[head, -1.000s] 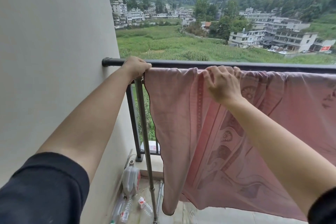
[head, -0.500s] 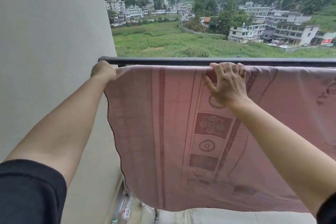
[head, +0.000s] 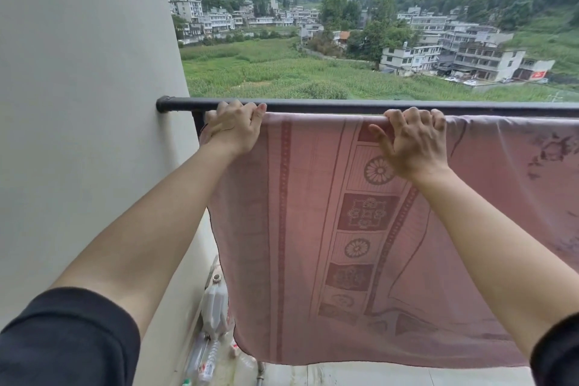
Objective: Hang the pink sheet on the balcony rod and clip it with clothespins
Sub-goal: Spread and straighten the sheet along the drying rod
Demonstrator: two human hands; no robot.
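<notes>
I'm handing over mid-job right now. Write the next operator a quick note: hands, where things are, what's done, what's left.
Left hand: fingers curled over the top edge of the pink sheet near its left corner, at the rod, close to the wall.
Right hand: fingers hooked over the top edge further right.
Pink sheet: draped over the rod and spread flat; its right part runs out of frame.
Done: hung over the rod.
Left: clipping. No clothespins are in view, so find them first.
</notes>
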